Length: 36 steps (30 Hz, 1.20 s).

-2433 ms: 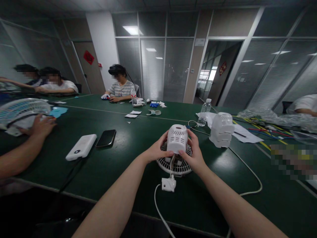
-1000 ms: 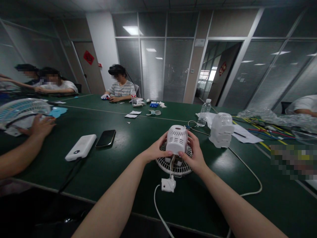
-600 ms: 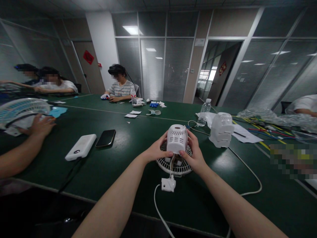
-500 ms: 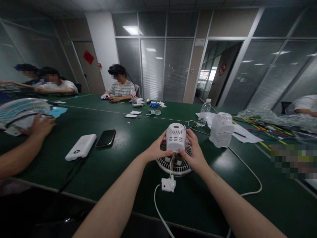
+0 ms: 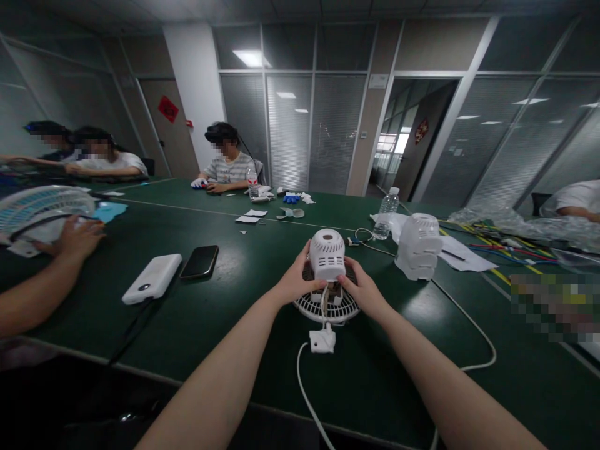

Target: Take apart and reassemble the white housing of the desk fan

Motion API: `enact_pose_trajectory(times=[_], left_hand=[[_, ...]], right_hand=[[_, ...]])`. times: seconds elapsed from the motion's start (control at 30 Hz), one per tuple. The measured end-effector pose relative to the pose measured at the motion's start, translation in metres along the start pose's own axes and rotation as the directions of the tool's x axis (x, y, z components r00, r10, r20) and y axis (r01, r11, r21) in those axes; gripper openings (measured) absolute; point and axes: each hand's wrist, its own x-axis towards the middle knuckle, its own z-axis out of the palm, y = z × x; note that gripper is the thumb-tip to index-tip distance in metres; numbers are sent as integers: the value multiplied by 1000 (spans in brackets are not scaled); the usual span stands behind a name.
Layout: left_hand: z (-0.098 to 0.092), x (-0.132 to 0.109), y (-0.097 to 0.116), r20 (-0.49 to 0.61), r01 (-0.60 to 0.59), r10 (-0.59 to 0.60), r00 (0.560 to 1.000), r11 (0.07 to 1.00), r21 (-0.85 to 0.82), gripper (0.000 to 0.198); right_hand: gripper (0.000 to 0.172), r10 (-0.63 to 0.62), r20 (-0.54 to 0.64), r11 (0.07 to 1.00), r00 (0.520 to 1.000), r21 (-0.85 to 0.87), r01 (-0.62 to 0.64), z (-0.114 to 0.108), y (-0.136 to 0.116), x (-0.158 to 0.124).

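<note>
A white vented motor cover (image 5: 328, 253) sits over the back of a small fan, between my two hands. My left hand (image 5: 297, 281) grips its left side, thumb at the lower edge. On the right side my right hand (image 5: 363, 290) holds the same cover, its thumb also at the lower edge. Below them the round white fan grille (image 5: 312, 310) lies on the green table (image 5: 234, 300). Wires run down from under the cover to a small white box (image 5: 322, 341), from which a white cable trails toward the front edge.
White stacked covers (image 5: 419, 247) and a plastic bottle (image 5: 387, 212) stand to the right. A phone (image 5: 200, 262) and a white power bank (image 5: 152, 278) lie left. Another person's hand (image 5: 79, 240) touches a larger fan (image 5: 44, 209). Cables (image 5: 510, 247) lie far right.
The cover has tilted and shifted slightly left, with both hands still on it. The grille has turned a little, and the small white box has moved up and slightly right.
</note>
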Motion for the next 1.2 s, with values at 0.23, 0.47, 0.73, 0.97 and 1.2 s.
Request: enact_pose_trajectory(times=[0.23,0.47,0.73,0.97,1.2], left_hand=[[-7,6,-12,-72,-34,38,997,998,56,114],[-8,3,-9,-78,-56,60,995,997,52,107],[-7,1,-4,-47,-48,52,998,996,73,97],[-8,0,-3,-15,-37,39,999,996,81,99],[-8,-1,-3,-7,-44,45,999,998,38,98]], right_hand=[[56,-93,-69,992,993,77,98,19,13,11],[60,-59,-97,971,994,225,80,22,5,2],[72,-19,-111,974,994,224,44,20,-4,-6],[72,-46,-71,964,996,260,63,17,-3,-8],[69,-123,-88,964,988,227,140,17,-5,-9]])
